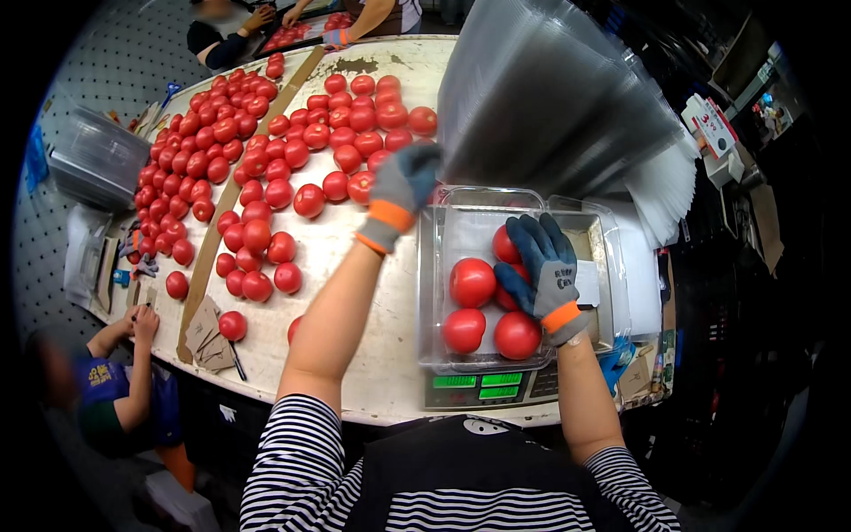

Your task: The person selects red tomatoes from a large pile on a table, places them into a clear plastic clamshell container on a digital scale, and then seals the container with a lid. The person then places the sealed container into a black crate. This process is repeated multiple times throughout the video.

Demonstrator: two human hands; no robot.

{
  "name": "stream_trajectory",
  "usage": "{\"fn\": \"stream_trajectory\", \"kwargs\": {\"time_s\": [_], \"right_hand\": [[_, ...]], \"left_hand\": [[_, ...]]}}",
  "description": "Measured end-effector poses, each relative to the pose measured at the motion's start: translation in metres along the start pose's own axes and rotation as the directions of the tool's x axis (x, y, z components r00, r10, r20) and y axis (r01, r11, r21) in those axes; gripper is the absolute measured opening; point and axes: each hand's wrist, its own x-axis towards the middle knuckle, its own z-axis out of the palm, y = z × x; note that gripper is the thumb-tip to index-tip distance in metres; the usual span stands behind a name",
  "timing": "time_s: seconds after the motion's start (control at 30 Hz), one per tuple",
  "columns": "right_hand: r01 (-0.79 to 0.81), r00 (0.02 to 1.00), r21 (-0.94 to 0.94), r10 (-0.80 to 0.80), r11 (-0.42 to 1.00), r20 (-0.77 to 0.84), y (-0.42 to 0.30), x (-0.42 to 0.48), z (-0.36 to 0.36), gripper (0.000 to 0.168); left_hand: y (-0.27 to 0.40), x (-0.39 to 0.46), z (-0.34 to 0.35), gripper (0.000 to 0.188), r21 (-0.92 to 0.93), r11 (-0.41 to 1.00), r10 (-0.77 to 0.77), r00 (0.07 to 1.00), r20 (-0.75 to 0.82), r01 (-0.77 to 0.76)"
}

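My right hand (542,272), in a grey and dark-blue coated glove with an orange cuff band, lies over a clear plastic clamshell container (488,364). Its fingers reach across red tomatoes (473,282) in there; whether it grips one is hidden under the palm. Beneath the container stands a digital scale (439,398) with lit green displays. My left hand (405,183), gloved alike, is blurred beside the container's far left corner, next to the loose tomatoes (342,137) on the table. What it may hold cannot be made out.
A tall stack of clear plastic containers (532,100) rises behind the scale. White liner sheets (658,179) lie to its right. A brown divider strip (229,193) crosses the table (359,319), with more tomatoes beyond. Cardboard pieces (209,336) lie near the front edge. Other people work around the table.
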Motion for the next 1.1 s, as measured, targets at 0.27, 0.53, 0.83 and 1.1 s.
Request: {"fn": "stream_trajectory", "kwargs": {"time_s": [0.27, 0.53, 0.83, 1.1], "right_hand": [[-0.036, 0.999, 0.02, 0.036, 0.999, 0.003, 0.0, -0.002, 0.001, 0.058], [-0.036, 0.999, 0.024, 0.036, 0.999, -0.004, -0.001, -0.001, -0.001, 0.056], [-0.073, 0.995, 0.055, 0.076, 0.996, -0.063, 0.0, -0.006, 0.004, 0.057], [-0.137, 0.935, 0.551, 0.292, 0.823, -0.203, 0.005, -0.027, 0.002, 0.047]], "left_hand": [[-0.098, 0.055, 0.004, 0.046, 0.81, 0.396, -0.323, 0.759, 0.565, -0.434], [-0.092, 0.034, 0.017, 0.04, 0.834, 0.342, -0.184, 0.84, 0.511, -0.432], [-0.02, 0.001, -0.028, 0.074, 0.156, 0.972, -0.142, 0.97, -0.198, 0.174], [0.044, -0.029, 0.015, 0.064, 0.578, 0.642, 0.113, 0.809, 0.578, -0.503]]}}
